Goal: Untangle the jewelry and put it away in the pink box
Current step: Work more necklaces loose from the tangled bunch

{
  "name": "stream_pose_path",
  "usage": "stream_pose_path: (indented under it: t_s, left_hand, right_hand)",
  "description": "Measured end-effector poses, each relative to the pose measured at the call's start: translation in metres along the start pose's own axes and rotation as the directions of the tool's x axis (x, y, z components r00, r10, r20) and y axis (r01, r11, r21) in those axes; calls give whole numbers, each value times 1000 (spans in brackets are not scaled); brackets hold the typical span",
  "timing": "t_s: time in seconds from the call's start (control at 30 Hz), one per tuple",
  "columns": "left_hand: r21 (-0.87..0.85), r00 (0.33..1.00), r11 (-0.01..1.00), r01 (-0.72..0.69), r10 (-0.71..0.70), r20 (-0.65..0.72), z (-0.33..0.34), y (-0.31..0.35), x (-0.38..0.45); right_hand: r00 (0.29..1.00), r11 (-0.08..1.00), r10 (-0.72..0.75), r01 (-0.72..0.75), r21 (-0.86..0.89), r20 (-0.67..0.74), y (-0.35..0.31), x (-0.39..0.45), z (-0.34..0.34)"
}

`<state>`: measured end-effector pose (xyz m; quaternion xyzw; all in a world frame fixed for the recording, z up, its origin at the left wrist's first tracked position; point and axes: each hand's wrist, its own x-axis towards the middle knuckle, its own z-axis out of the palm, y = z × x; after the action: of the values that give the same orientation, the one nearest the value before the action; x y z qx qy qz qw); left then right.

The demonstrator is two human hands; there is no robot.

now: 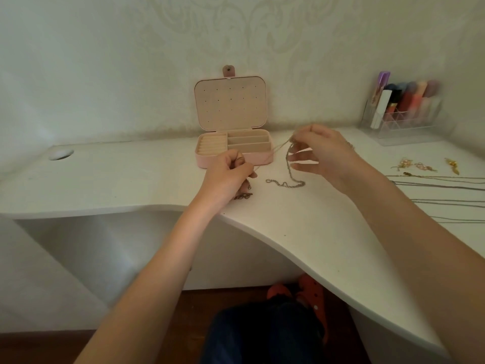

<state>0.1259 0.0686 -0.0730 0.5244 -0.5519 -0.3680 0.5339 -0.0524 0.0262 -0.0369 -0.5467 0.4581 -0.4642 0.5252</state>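
Teasing two chains apart in front of the open pink box [233,156].
Left hand [227,177] pinches the thin chain [273,151]; right hand [321,153] pinches the thicker chain [287,179], its tail on the desk [131,185]. Pull gently, keep slack.

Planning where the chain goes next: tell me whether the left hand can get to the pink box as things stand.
Probably yes. The left hand is just in front of the open pink box with nothing between, though it is pinching a thin chain.
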Motion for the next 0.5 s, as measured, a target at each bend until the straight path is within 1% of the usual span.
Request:
stream_pose_path:
  t_s: [0.1, 0.13, 0.17, 0.23, 0.3, 0.37, 0.43, 0.5]
  left_hand:
    - [-14, 1000, 1000, 9, -9, -10, -1, -1, 3]
    - [-24, 1000, 1000, 15, -15, -15, -2, -1, 3]
    - [-29, 1000, 999, 18, -19, -18, -2, -1, 3]
    - [-33, 1000, 999, 20, -20, -19, -1, 0, 3]
    - [-37, 999, 999, 28, -29, -23, -1, 2, 2]
    - [-47, 998, 998, 43, -45, -39, -1, 2, 3]
    - [-68, 996, 996, 55, -60, -64, -1, 2, 3]
    - [-102, 992, 993, 61, -71, -99, -2, 2, 4]
  right_hand:
    - [996, 964, 77, -61, 261, -54, -1, 4, -8]
    - [992, 945, 95, -62, 322, -87, -2, 5, -10]
    - [987, 940, 97, -47, 338, -132, -2, 6, -12]
    - [969, 968, 54, 8, 249, -240, -3, 9, -17]
    - [954, 979, 12, 50, 200, -298, -3, 11, -21]
    - [952, 963, 37, 47, 264, -303, -3, 11, -23]
    - [958, 934, 76, 29, 355, -277, -3, 11, -25]
    - [955, 931, 95, 15, 366, -283, -3, 10, -27]
